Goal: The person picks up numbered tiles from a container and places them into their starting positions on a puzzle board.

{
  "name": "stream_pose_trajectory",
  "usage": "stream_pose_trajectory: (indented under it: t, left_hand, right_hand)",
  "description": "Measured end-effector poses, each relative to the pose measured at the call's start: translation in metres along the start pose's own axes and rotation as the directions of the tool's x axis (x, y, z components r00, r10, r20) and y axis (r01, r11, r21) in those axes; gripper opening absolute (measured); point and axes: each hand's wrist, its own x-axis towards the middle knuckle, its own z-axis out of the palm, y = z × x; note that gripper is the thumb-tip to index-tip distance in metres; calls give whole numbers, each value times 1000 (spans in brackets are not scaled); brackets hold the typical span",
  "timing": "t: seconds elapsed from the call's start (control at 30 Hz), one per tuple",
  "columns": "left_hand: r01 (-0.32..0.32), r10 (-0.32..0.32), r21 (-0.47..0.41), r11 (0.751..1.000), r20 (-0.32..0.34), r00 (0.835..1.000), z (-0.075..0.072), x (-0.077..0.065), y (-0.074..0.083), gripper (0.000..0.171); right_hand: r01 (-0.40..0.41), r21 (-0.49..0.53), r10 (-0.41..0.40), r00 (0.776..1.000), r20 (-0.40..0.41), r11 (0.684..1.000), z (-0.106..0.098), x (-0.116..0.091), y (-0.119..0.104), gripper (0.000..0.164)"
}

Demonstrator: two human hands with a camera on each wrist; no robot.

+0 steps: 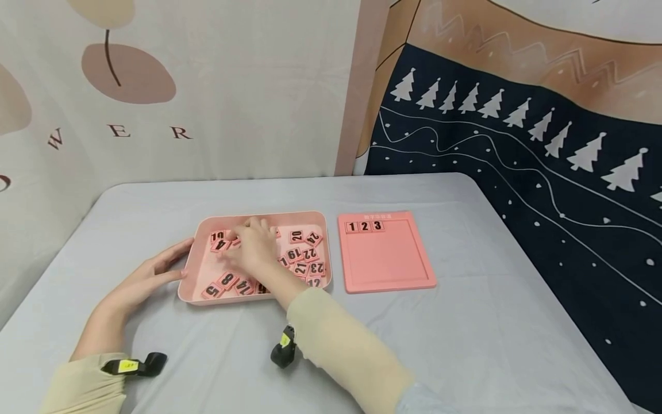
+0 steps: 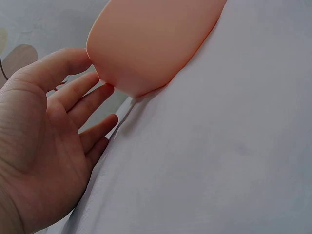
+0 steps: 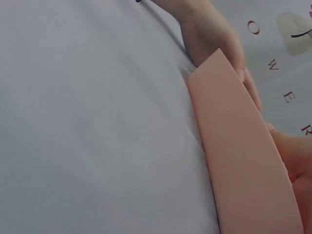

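A shallow pink tray (image 1: 193, 282) holds several number tiles (image 1: 296, 236), strewn at different angles. My right hand (image 1: 253, 247) reaches down into it, its fingers spread over tiles near the left middle. Its palm side is hidden, and no tile shows in its grasp. My left hand (image 1: 150, 276) touches the tray's left end. In the left wrist view, the thumb meets the rim of the tray (image 2: 151, 44) and the fairly straight fingers (image 2: 92, 100) lie along or beside its outer wall. The right wrist view mostly shows the tray's front wall (image 3: 239, 146).
Right of the tray lies a pink square frame board (image 1: 388, 259), with tiles 1, 2 and 3 (image 1: 364, 226) in a row at its top left. A pale cloth (image 1: 491, 322) covers the table. Printed curtains (image 1: 248, 103) hang behind it.
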Motion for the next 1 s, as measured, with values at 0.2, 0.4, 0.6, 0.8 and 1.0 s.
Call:
stream_pose_trajectory:
  t: [0.2,0.4,0.6,0.8,1.0]
  left_hand:
    - [9,-9,-13,1000,-2,1000,0,-2,-1,64]
    - [8,-8,-16,1000,-5,1000,0,-2,-1,64]
    - [8,-8,-11,1000,-6,1000,0,-1,-1,64]
    - [13,-13,-19,1000,-3,1000,0,1,-2,64]
    - [18,-18,-24,1000,-1,1000,0,0,-2,64]
  right_hand:
    - [-28,119,38,996,-84,993,-18,-6,16,40]
    - [6,239,39,982,-183,971,-41,-18,35,40]
    - [44,334,53,960,-276,942,-65,-33,51,38]
    - [39,375,105,928,-357,926,-82,-49,75,37]
    - [3,403,192,876,-443,915,-94,-59,104,37]
